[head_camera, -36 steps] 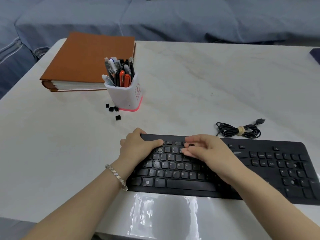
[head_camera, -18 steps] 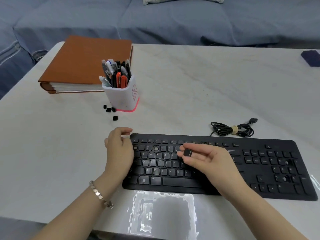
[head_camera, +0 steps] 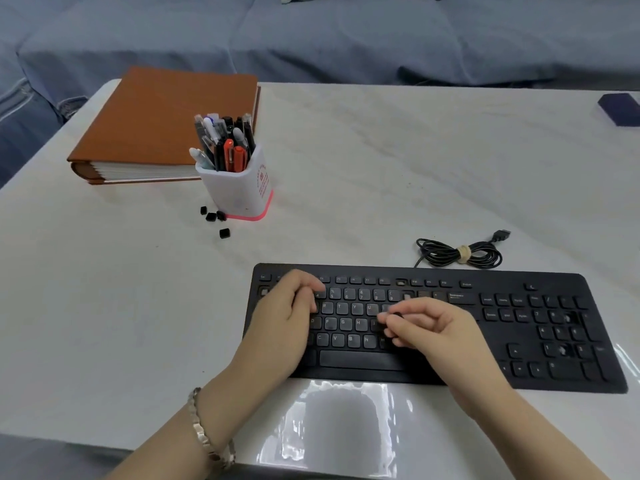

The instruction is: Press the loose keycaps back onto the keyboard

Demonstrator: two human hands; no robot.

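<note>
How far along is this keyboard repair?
Most keys look seated on the keyboard. In hand: the right hand pinches one black keycap above the middle rows; the left hand rests on the keyboard. Left: four loose keycaps beside the pen holder, with empty sockets showing.

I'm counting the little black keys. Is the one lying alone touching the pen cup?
Apart. The head view shows bare white table between the lone keycap and the pink base of the pen cup.
</note>
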